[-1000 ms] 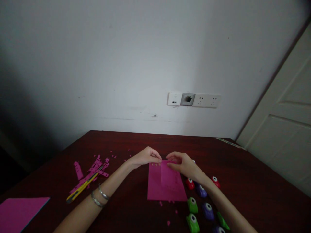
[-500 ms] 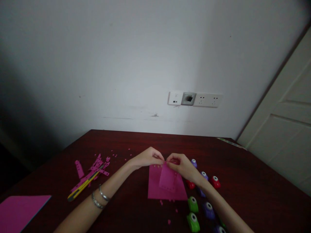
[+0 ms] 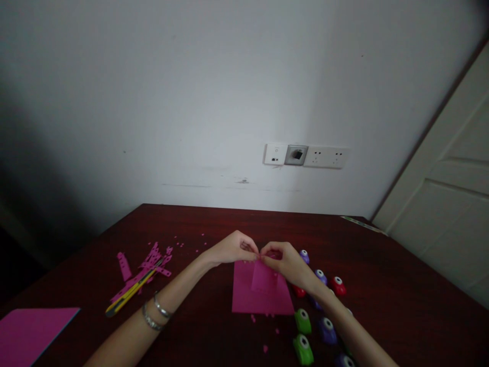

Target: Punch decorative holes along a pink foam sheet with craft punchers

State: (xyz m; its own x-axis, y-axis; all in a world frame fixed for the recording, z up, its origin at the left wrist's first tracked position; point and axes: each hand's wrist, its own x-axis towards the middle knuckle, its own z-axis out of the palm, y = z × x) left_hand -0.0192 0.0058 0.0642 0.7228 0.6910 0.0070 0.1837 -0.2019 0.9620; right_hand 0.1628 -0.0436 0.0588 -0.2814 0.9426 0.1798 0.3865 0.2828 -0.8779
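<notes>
Small pink sheet was over the larger pink sheet — my left hand pinched its far edge, fingertips together; my right hand pinched likewise, just beside. Yellow cutter lay leftward.

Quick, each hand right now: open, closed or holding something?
Left hand: closed, pinching the top of the small rectangular pink paper sheet.
Right hand: closed, pinching that same sheet's top edge.
</notes>
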